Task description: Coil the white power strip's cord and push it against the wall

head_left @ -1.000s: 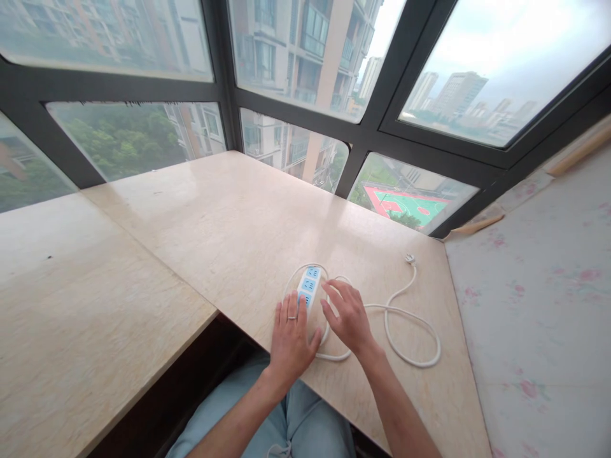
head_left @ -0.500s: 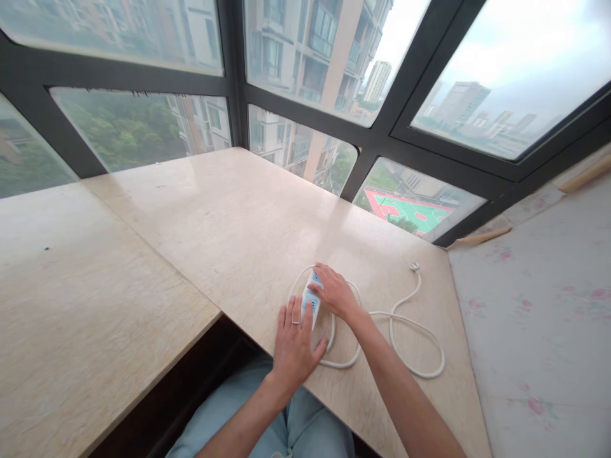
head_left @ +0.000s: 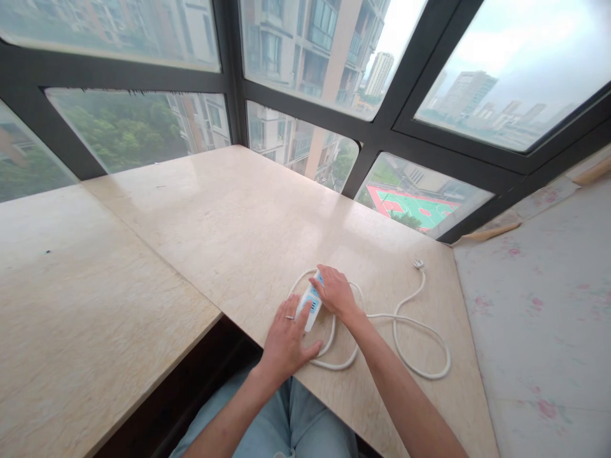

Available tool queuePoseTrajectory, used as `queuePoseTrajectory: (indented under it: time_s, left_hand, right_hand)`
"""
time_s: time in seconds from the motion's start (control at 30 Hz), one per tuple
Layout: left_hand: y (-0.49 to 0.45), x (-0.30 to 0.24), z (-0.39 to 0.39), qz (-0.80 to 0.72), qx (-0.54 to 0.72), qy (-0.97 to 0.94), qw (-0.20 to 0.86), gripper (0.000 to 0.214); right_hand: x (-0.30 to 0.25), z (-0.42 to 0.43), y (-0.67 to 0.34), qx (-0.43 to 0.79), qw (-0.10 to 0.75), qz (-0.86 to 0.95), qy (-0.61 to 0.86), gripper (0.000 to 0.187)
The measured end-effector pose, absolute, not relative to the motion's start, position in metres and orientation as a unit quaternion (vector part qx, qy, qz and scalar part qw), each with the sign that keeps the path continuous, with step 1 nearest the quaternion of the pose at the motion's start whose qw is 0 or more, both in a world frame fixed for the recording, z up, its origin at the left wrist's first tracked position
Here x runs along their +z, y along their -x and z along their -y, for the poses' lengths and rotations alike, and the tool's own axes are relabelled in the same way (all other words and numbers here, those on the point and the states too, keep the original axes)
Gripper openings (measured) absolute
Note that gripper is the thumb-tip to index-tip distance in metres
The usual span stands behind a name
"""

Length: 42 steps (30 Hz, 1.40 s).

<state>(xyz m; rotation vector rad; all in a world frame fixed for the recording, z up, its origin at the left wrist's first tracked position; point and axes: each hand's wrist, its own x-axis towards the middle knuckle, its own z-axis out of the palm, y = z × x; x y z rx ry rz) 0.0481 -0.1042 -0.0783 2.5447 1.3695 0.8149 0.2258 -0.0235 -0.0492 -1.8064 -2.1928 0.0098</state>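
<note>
A white power strip [head_left: 308,313] with blue socket faces lies aslant on the marble-patterned counter. Its upper end is under my right hand [head_left: 338,295], whose thumb and fingers wrap over it from the right side. Spread out, my left hand [head_left: 285,340] rests along the strip's lower left side, with fingertips touching its edge and the thumb apart. A ring is on one finger. The strip's white cable [head_left: 340,366] loops round both hands and runs right to a plug [head_left: 419,264] lying loose.
The stone counter [head_left: 191,210] reaches back to dark-framed windows [head_left: 305,114]. A flowered wall [head_left: 534,331] borders it on the right. At front left the counter's edge [head_left: 181,350] drops to a dark gap, with my legs [head_left: 286,420] below. A small dark speck [head_left: 48,252] lies far left.
My left hand has slid slightly down and left along the power strip, uncovering more of its lower socket. My right hand stays at the upper end.
</note>
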Motion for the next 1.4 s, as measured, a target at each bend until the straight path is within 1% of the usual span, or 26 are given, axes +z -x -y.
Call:
queuePoseTrajectory:
  time_s: [0.2, 0.33, 0.43, 0.53, 0.6, 0.67, 0.7, 0.8, 0.87, 0.93, 1.03, 1.23, 1.3, 1.4]
  left_hand:
    - [-0.011, -0.070, 0.070, -0.368, 0.217, -0.893, 0.145, 0.078]
    - [0.013, -0.058, 0.048, -0.326, 0.197, -0.904, 0.195, 0.063]
    - [0.023, -0.051, 0.041, -0.318, 0.188, -0.903, 0.219, 0.059]
    - [0.017, -0.043, 0.045, -0.342, 0.164, -0.904, 0.199, 0.058]
    - [0.000, -0.036, 0.054, -0.384, 0.153, -0.896, 0.160, 0.053]
    - [-0.026, -0.030, 0.065, -0.439, 0.177, -0.873, 0.113, 0.047]
    - [-0.041, -0.028, 0.071, -0.454, 0.196, -0.864, 0.097, 0.052]
    - [-0.078, -0.028, 0.085, -0.452, 0.222, -0.862, 0.059, 0.081]
    - [-0.089, -0.034, 0.090, -0.460, 0.221, -0.859, 0.039, 0.092]
    - [-0.089, -0.044, 0.091, -0.464, 0.217, -0.858, 0.023, 0.093]
    - [-0.078, -0.057, 0.091, -0.440, 0.211, -0.873, 0.008, 0.090]
    - [-0.065, -0.057, 0.089, -0.397, 0.220, -0.891, -0.001, 0.086]
    - [-0.064, -0.056, 0.089, -0.387, 0.220, -0.895, -0.002, 0.086]
    - [-0.062, -0.056, 0.088, -0.382, 0.217, -0.898, -0.004, 0.088]
  right_hand:
    - [-0.041, 0.038, -0.232, -0.026, 0.112, 0.765, 0.633, 0.047]
    - [-0.044, 0.048, -0.246, -0.005, 0.125, 0.781, 0.612, 0.055]
    - [-0.051, 0.057, -0.255, 0.009, 0.135, 0.794, 0.593, 0.063]
    - [-0.058, 0.062, -0.258, 0.015, 0.142, 0.799, 0.584, 0.070]
    - [-0.063, 0.064, -0.258, 0.015, 0.153, 0.797, 0.584, 0.070]
    - [-0.067, 0.064, -0.258, 0.012, 0.167, 0.793, 0.585, 0.070]
    - [-0.069, 0.064, -0.258, 0.011, 0.173, 0.792, 0.585, 0.069]
    - [-0.073, 0.063, -0.259, 0.010, 0.185, 0.793, 0.580, 0.065]
    - [-0.074, 0.064, -0.260, 0.013, 0.190, 0.793, 0.578, 0.062]
    - [-0.075, 0.064, -0.261, 0.021, 0.196, 0.789, 0.582, 0.062]
    - [-0.078, 0.065, -0.263, 0.038, 0.212, 0.783, 0.584, 0.064]
    - [-0.080, 0.068, -0.278, 0.098, 0.250, 0.795, 0.544, 0.071]
    - [-0.076, 0.075, -0.289, 0.109, 0.251, 0.805, 0.526, 0.078]
    - [-0.064, 0.093, -0.309, 0.110, 0.230, 0.807, 0.533, 0.098]
